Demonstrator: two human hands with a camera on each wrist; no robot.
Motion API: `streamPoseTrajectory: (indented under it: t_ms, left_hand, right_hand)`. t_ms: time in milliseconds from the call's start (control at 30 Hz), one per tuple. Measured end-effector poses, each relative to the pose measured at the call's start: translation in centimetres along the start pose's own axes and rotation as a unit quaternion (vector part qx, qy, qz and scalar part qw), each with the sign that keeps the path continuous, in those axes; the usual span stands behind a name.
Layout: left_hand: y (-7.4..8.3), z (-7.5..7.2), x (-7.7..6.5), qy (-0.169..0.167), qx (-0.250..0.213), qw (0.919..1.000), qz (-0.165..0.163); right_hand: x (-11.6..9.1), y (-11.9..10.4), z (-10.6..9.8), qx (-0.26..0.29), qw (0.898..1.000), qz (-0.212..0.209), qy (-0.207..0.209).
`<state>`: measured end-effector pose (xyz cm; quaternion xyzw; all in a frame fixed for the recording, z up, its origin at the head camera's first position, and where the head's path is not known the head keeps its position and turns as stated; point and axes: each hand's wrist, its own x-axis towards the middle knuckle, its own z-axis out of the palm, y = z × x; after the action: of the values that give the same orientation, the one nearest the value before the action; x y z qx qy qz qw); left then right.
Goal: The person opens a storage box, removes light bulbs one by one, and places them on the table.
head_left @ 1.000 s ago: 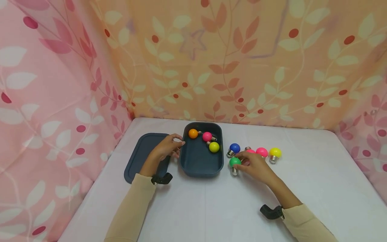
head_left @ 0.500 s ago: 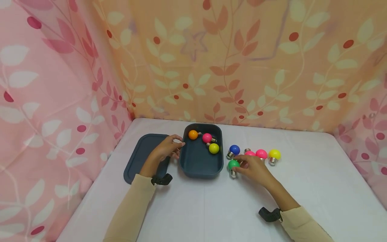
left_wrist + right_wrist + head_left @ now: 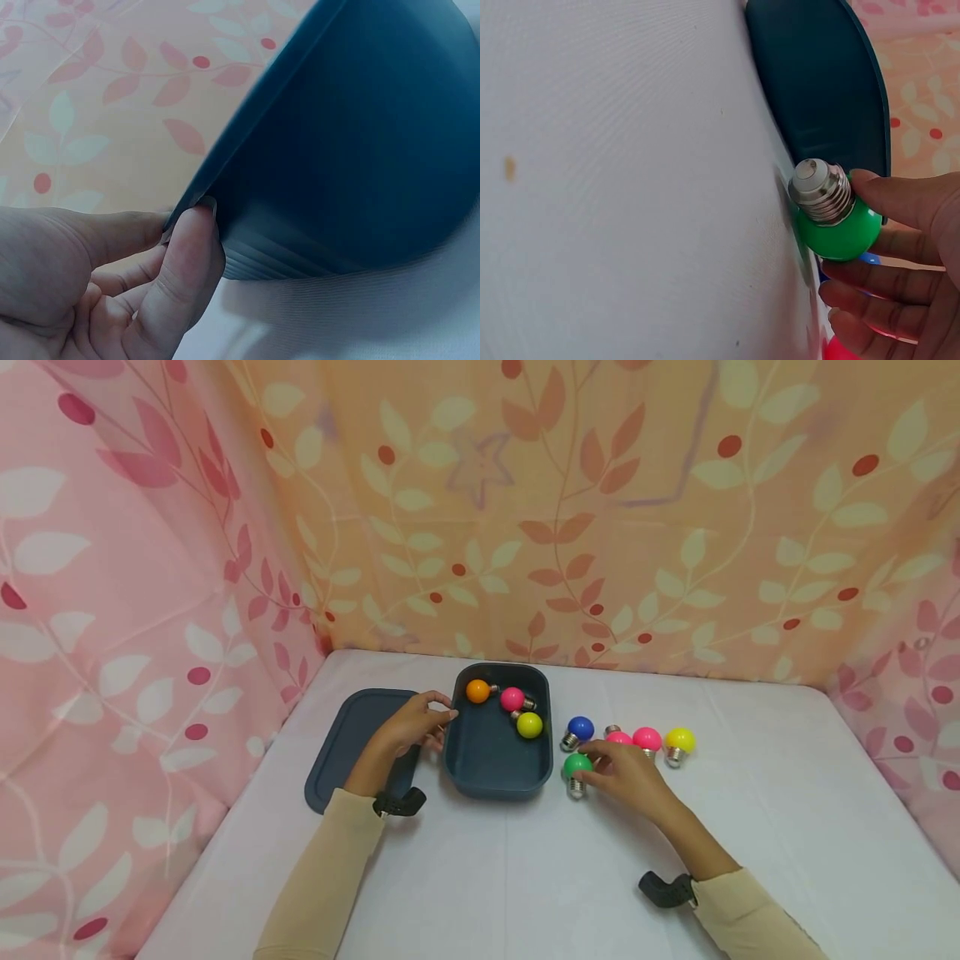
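A small green globe-shaped light bulb with a silver screw base [image 3: 577, 768] is pinched between the thumb and fingers of the right hand [image 3: 628, 774]; in the right wrist view the bulb [image 3: 834, 218] is seen held at its coloured globe, its metal base pointing away from the fingertips, just beside the white tabletop [image 3: 525, 877]. Whether the bulb is lifted clear of the surface or touching it cannot be told. Just beyond this grip a blue bulb [image 3: 580, 729] lies, and on the far side of the knuckles two pink bulbs [image 3: 647, 739] and a yellow bulb [image 3: 679, 741] are lined up, one pink bulb being partly hidden by the hand.

To the left of the grip, very near it, a dark blue rounded rectangular plastic box [image 3: 495, 777] stands open. An orange bulb [image 3: 477, 691], a pink bulb [image 3: 512, 699] and a yellow bulb [image 3: 528, 725] are gathered at its far end.

The near left rim of the box is gripped by the left hand [image 3: 408, 732], thumb and fingers curled about the edge [image 3: 196, 202]. Beneath and behind that hand the matching dark blue flat lid [image 3: 352, 735] lies on the table.
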<state>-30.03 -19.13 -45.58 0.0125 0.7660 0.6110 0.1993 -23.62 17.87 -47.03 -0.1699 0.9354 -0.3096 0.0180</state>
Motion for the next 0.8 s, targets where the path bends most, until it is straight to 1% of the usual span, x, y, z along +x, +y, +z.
streamPoseTrajectory:
  t_ms: [167,500,700,800]
  left_hand:
    - [0.06,0.07,0.01,0.003,-0.004,1.0,-0.004]
    - [0.02,0.06,-0.05,-0.002,0.005,1.0,-0.005]
    - [0.37,-0.04,0.19,0.002,0.007,1.0,0.005]
    - [0.24,-0.01,0.19,-0.002,0.004,1.0,-0.001]
  right_hand:
    - [-0.04,-0.01,0.04,-0.004,1.0,-0.006,0.008]
    - [-0.17,-0.09,0.23,-0.008,1.0,0.001,0.019]
    - [0.06,-0.41,-0.09,-0.008,0.999,-0.011,0.03]
    - [-0.01,-0.46,-0.16,-0.006,1.0,-0.008,0.021]
